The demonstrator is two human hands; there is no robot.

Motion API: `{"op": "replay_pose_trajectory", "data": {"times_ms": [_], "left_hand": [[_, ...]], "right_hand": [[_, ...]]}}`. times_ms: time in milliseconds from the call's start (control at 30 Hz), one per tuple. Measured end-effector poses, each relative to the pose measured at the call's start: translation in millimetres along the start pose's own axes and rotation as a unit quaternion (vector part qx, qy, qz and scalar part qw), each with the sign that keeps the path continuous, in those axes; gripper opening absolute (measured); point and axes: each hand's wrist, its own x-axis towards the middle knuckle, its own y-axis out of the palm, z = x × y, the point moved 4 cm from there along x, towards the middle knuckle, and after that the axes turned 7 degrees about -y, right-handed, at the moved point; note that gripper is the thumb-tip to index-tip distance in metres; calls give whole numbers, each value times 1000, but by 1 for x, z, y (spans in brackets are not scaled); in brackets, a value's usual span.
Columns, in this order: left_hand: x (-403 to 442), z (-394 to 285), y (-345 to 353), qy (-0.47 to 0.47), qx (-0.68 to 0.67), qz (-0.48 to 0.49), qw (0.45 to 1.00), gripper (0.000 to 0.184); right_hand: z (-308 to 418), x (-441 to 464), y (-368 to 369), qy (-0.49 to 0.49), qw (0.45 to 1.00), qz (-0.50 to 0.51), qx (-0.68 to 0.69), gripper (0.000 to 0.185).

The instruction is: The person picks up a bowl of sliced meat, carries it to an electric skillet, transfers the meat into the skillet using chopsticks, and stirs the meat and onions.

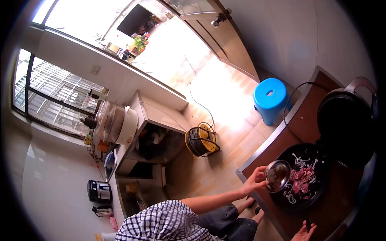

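My left hand [256, 181] grips the rim of a small metal bowl [277, 176], tilted over the left side of a black electric pan [281, 199]. Some brownish contents show inside the bowl, too blurred to name. Slices of raw red meat [302, 179] lie in the middle of the pan, with thin white strips [290, 196] scattered around them. Below the pan, at the bottom edge of the view, my right hand [304, 233] is partly visible. Its fingers are apart and it holds nothing.
The pan's black lid [345, 126] stands raised behind it on the brown table [257, 160]. A blue stool [270, 96] is beyond the table, near an open door [221, 36]. A yellow cable reel [203, 140] sits on the floor. A counter with a steamer [125, 122] stands left.
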Motion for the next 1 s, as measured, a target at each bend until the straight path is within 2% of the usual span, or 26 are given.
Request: {"op": "replay_pose_trajectory", "data": {"times_ms": [67, 133, 167, 233, 267, 333, 367, 400, 567, 767, 1000], "left_hand": [[-2, 2, -6, -12, -17, -19, 1000, 62], [-2, 4, -11, -21, -18, -17, 999, 64], [-18, 21, 18, -62, -49, -11, 997, 65], [0, 1, 2, -32, -15, -16, 999, 66], [2, 3, 4, -23, -39, -19, 999, 65], [0, -5, 13, -33, -39, -9, 999, 64], [0, -5, 18, -27, -47, 14, 998, 64], [-2, -5, 21, -18, -54, 29, 998, 63], [-5, -18, 36, 24, 16, 69, 997, 71], [-6, -14, 36, 14, 20, 55, 998, 71], [-10, -2, 32, -33, 12, 14, 999, 65]], "right_hand": [[0, 16, -6, -84, 977, -13, -197, 31], [2, 13, 0, -93, 955, 21, -280, 31], [32, -15, -20, -101, 946, -16, -307, 33], [22, -15, 28, -113, 959, 31, -257, 30], [24, -23, 36, -124, 957, 28, -263, 32], [26, -40, 58, -107, 963, 87, -232, 31], [25, -44, 61, -102, 955, 141, -240, 32], [25, -46, 68, -90, 949, 155, -261, 33], [26, -43, 83, -123, 916, 177, -337, 30], [34, -45, 85, -144, 894, 145, -399, 28], [22, -38, 73, -41, 934, 66, -348, 30]]}}
